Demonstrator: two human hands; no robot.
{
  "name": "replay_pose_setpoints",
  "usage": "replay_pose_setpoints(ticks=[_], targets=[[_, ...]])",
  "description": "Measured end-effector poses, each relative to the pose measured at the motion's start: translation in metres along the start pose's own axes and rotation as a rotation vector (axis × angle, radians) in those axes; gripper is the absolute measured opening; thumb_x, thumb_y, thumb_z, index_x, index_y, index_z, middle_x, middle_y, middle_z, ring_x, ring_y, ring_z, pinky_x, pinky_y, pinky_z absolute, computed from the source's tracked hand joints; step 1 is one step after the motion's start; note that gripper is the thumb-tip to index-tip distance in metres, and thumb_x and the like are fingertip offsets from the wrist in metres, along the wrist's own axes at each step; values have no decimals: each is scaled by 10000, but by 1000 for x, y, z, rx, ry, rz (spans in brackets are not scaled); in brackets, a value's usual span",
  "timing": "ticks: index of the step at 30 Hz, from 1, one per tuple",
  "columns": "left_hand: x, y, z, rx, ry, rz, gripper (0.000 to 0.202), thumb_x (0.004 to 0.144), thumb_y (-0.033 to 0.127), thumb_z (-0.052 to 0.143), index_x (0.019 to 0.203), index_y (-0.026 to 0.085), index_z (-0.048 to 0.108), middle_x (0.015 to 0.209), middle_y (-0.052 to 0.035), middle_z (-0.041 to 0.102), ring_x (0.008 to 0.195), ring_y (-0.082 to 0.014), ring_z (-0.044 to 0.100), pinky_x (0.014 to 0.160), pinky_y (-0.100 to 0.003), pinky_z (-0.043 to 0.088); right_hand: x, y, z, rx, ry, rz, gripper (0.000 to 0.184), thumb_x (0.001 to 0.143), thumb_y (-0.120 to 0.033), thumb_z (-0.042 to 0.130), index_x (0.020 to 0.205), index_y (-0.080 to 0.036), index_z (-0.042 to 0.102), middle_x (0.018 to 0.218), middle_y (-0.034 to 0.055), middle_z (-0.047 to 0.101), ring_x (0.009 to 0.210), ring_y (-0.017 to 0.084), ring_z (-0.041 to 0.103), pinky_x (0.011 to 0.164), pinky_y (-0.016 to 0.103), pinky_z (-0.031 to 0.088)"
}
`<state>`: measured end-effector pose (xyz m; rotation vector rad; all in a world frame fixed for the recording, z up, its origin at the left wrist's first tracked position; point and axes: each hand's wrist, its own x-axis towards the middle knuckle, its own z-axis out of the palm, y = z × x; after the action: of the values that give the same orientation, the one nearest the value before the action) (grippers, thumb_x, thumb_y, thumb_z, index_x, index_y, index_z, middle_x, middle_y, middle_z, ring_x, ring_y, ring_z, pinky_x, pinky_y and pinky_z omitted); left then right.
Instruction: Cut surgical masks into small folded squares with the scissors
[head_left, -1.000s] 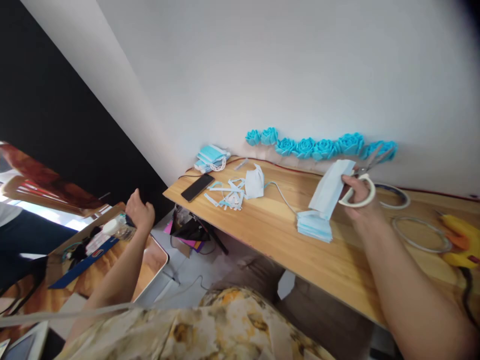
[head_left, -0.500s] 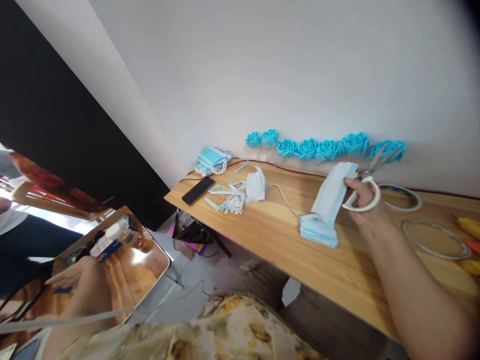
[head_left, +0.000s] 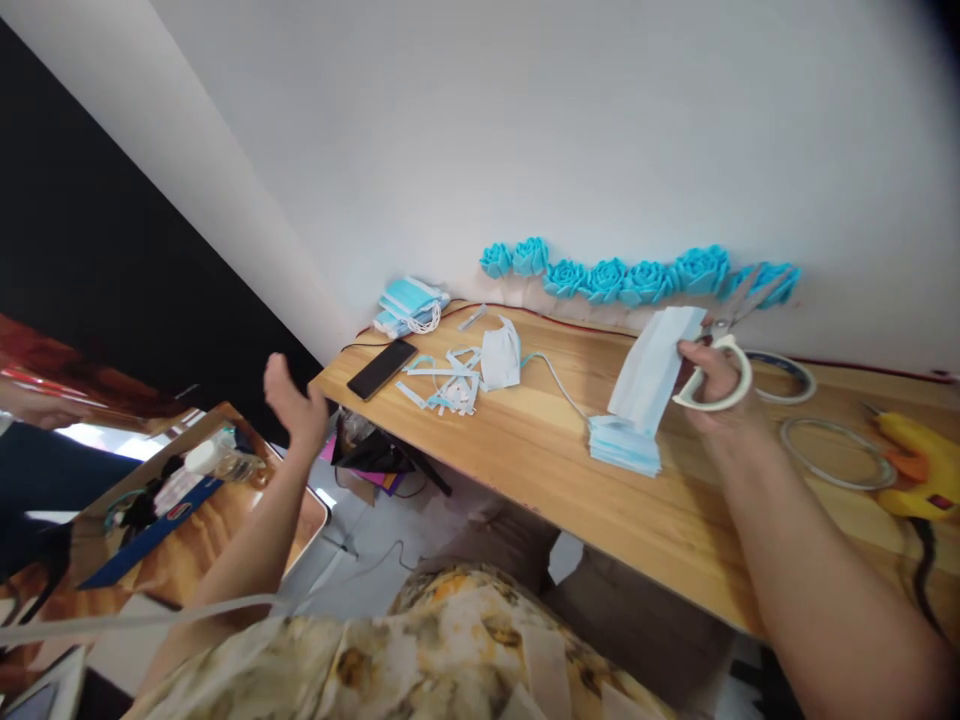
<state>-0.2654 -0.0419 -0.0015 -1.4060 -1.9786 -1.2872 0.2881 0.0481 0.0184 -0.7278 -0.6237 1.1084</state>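
My right hand (head_left: pixel 709 385) is closed through the white handles of a pair of scissors (head_left: pixel 721 352) and also pinches a pale blue face mask (head_left: pixel 651 366) that hangs over a stack of cut mask pieces (head_left: pixel 625 447) on the wooden table (head_left: pixel 525 445). My left hand (head_left: pixel 291 401) is raised off the table's left end, fingers spread, holding nothing. It hovers above a low side table (head_left: pixel 225 520) with a small white-capped bottle (head_left: pixel 202 461).
A row of blue fabric roses (head_left: pixel 630 276) lines the wall. A black phone (head_left: pixel 380 368), mask strips (head_left: pixel 444 380), a white mask (head_left: pixel 500 355) and a mask pile (head_left: pixel 410 304) lie at the far left. Wire rings (head_left: pixel 825 452) and a yellow glue gun (head_left: pixel 919 462) sit right.
My left hand dropped low toward the side table, then rose again with fingers spread. My right hand stayed on the scissors and mask, barely shifting.
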Motion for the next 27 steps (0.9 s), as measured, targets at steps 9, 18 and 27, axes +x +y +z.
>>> replay_pose_setpoints(ticks=[9, 18, 27], targets=[[-59, 137, 77, -336, 29, 515, 606, 983, 227, 529, 1566, 201, 365, 1577, -221, 485, 1524, -299, 414, 1230, -513, 352, 3, 5, -5, 54, 35, 53, 344, 480, -155, 831, 716, -247, 598, 716, -28, 732, 695, 181, 710, 701, 288, 638], [-76, 142, 108, -333, -84, 440, 601, 1006, 279, 500, 1583, 182, 364, 1582, -213, 484, 1513, -295, 422, 1239, -502, 340, 0, 6, -7, 38, -25, 5, 290, 520, -159, 834, 702, -233, 621, 794, -49, 781, 726, 121, 728, 695, 195, 633], [-8, 77, 63, -187, 86, 301, 753, 916, 249, 571, 1604, 111, 299, 1679, -229, 332, 1603, -318, 254, 1310, -496, 194, 3, 4, -8, 20, 3, 23, 311, 478, -146, 843, 648, -228, 597, 758, -59, 772, 687, 95, 715, 680, 156, 623]])
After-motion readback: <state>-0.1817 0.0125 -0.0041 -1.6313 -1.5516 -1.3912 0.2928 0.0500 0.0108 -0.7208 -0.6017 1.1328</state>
